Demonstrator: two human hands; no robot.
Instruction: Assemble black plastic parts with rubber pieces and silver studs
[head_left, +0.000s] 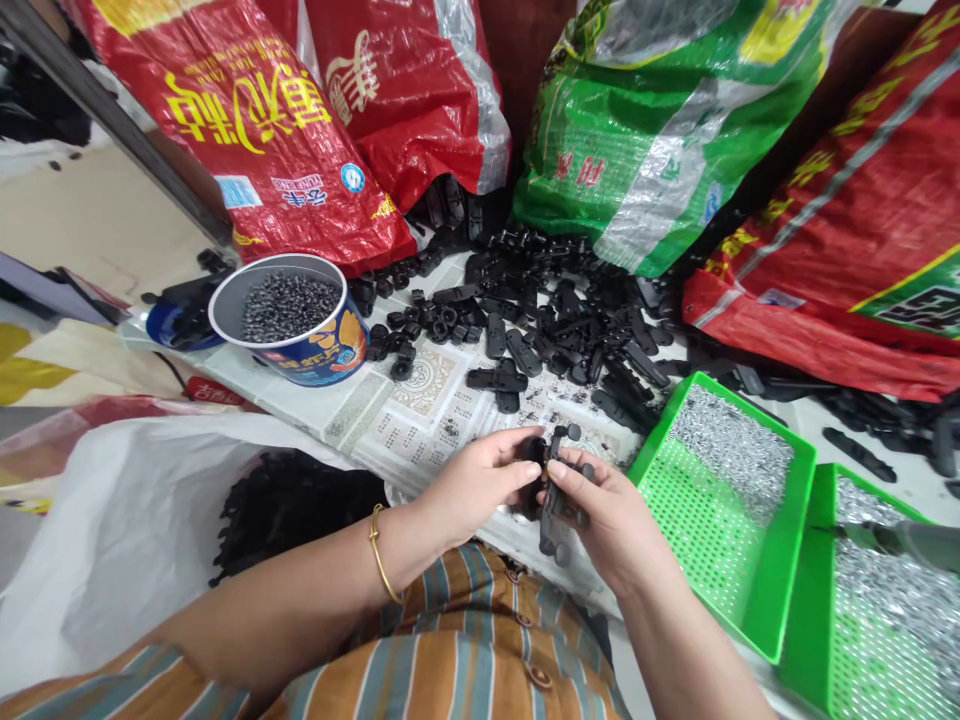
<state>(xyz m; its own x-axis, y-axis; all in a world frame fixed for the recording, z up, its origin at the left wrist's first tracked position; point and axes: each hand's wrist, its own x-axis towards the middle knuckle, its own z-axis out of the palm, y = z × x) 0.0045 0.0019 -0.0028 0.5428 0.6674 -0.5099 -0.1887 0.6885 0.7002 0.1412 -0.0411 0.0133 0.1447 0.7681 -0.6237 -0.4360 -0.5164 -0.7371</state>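
Observation:
Close to the table's near edge, my left hand (491, 475) is closed on a dark round plastic part (534, 465). My right hand (604, 510) pinches a black plastic piece with rounded knobs (555, 500), and the two parts touch or nearly touch each other. Fingers cover much of both, so how they join cannot be made out. Just beyond my hands lies a heap of black plastic parts (517, 352), some long and flat, others short and ring-like.
A paper tub (315, 350) of small dark pieces stands at left. Green trays (694, 555) of small silvery metal pieces are at right, with a tool tip (870, 538) over one. Red (300, 130) and green sacks (570, 140) line the back. A white sack (135, 520) with black parts lies lower left.

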